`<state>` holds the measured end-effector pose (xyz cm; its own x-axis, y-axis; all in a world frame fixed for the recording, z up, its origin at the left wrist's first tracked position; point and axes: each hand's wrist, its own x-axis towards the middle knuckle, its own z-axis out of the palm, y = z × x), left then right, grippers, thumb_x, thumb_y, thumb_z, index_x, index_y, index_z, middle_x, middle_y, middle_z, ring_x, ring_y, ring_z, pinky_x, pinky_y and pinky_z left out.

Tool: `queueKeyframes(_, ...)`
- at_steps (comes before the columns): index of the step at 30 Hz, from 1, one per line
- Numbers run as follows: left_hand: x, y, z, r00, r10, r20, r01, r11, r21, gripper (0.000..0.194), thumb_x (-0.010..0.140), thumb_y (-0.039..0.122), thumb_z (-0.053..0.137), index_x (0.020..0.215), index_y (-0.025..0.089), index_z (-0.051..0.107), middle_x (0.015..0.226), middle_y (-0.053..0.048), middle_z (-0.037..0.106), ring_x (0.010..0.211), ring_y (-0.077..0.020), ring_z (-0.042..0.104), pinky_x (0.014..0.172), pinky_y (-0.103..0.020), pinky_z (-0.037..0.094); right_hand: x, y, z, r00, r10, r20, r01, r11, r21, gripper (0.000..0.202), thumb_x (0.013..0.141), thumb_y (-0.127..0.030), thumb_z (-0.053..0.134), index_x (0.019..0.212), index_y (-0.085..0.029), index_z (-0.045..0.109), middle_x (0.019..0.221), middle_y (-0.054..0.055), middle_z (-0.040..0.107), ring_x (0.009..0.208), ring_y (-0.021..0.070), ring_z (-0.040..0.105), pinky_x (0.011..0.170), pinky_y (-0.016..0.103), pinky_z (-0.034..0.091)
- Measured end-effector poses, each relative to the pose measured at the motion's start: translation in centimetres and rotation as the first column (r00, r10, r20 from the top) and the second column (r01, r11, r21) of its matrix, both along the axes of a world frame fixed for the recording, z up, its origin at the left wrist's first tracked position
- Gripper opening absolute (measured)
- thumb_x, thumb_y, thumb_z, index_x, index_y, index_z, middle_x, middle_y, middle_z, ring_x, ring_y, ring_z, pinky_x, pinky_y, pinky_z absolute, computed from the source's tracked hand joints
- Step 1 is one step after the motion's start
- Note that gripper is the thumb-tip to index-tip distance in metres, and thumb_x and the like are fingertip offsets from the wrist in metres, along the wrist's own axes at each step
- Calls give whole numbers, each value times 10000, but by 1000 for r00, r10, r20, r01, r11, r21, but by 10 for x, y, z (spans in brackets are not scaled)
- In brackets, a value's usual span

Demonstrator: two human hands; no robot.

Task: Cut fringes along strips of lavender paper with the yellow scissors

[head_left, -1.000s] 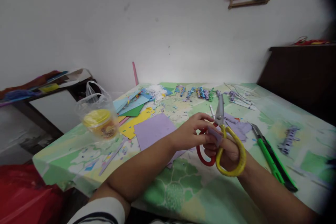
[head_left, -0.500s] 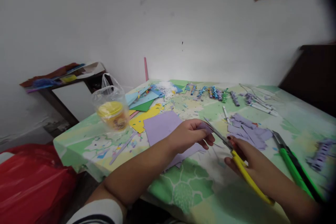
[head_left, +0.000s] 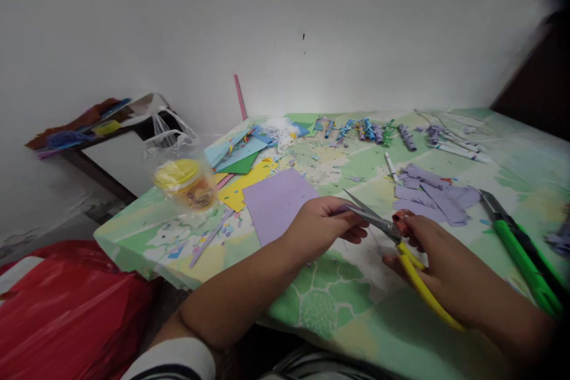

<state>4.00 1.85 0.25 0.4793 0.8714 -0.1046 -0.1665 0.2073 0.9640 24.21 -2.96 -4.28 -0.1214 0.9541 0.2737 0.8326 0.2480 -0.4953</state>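
Observation:
In my right hand (head_left: 423, 243) are yellow-handled scissors (head_left: 412, 264), fingers closed round the grips. Their blades are spread and point left, reaching my left fingertips. My left hand (head_left: 325, 222) pinches a small purple paper piece (head_left: 341, 209), mostly hidden by the fingers and lying at the blades. A small red thing (head_left: 401, 219) shows at my right fingers; I cannot make out what it is. Under and behind my left hand lies a purple sheet (head_left: 280, 202). Cut purple paper pieces (head_left: 427, 193) lie beyond my right hand.
Green-handled scissors (head_left: 525, 255) lie at the right. Curled paper rolls (head_left: 367, 129) and white string (head_left: 280, 132) sit at the back. Coloured sheets (head_left: 243, 187) and a bagged yellow-lidded tub (head_left: 182, 181) stand left. A red plastic bag (head_left: 80, 309) is beside the table.
The scissor blades have spread apart from nearly closed. Both hands stay close together, the left still pinching the purple paper. The camera view has shifted slightly.

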Motion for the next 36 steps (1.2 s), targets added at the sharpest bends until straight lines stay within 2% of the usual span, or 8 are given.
queueKeyframes(4,-2,-1,-2,1000,17,-25,-16,1000,2,57,748,133,589,694,122,606,599,12,615,496,-72,572,537,-224,487,1,1,1,999,3,47,-4,1000,25,474,743,-573,571,1043,-213,498,1090,144,592,1028,329,563,889,464,440)
queueKeyframes(8,-3,-2,-3,999,20,-49,-16,997,70,126,777,90,532,671,122,594,605,11,608,488,-54,543,499,-193,448,-2,1,3,1000,12,22,-11,1000,-29,422,749,-534,562,1028,-225,493,1061,138,605,976,325,579,812,460,464)
queueKeyframes(14,-5,-5,-2,991,-32,-129,53,986,159,118,777,113,544,675,127,601,606,12,598,493,-53,514,484,-186,425,-8,-3,7,999,32,-2,-32,994,-108,430,735,-533,550,1036,-234,477,1012,117,593,914,314,576,757,444,465)
queueKeyframes(20,-9,-10,1,981,-6,-193,53,969,241,120,765,107,543,656,136,586,574,26,577,473,-39,483,454,-155,391,-7,-7,8,998,41,-51,-49,985,-168,456,703,-561,567,1028,-246,504,1023,116,603,916,321,568,791,460,452)
queueKeyframes(23,-12,-11,4,973,-23,-230,92,951,295,122,775,134,544,660,136,586,581,24,579,482,-43,486,461,-161,392,-6,-7,8,998,39,-39,-45,986,-162,460,684,-587,573,997,-254,521,1003,105,617,901,324,572,788,473,453)
queueKeyframes(30,-15,-12,11,949,-103,-300,175,959,225,150,786,147,554,637,132,567,588,25,575,488,-44,494,469,-174,397,-10,-11,14,997,70,30,-61,969,-240,363,724,-550,540,929,-257,481,902,71,626,868,313,599,778,470,467)
queueKeyframes(36,-17,-12,14,949,-145,-280,198,965,171,217,820,191,563,615,124,547,572,28,563,460,-33,484,451,-168,389,-11,-13,12,996,79,33,-67,957,-284,361,755,-553,497,959,-259,445,939,85,647,837,307,632,749,467,481)
